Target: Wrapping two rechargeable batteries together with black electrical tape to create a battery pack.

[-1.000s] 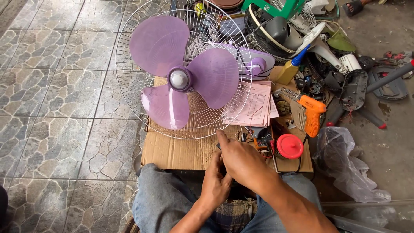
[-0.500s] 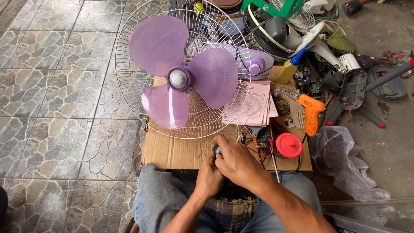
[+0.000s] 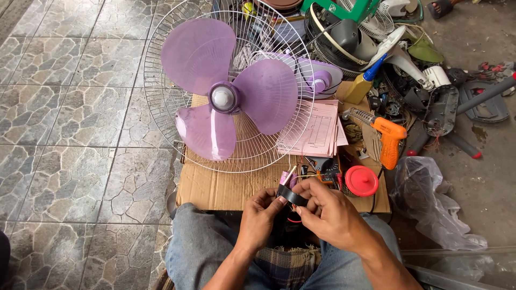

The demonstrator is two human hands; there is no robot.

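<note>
Both hands work low centre over the lap: left hand (image 3: 262, 216) and right hand (image 3: 329, 215) pinch a roll of black tape (image 3: 293, 195) between the fingertips, wires (image 3: 288, 176) poking out just above it. Purple fan (image 3: 232, 88) lies face-up on the cardboard (image 3: 226, 185) ahead. Orange glue gun (image 3: 386, 135), red lid (image 3: 361, 180) and papers (image 3: 317, 129) sit to the right.

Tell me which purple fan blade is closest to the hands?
The lower-left blade. It hangs down toward the cardboard, nearest the hands. The upper-left blade points away, and the right blade sits higher up.
</note>
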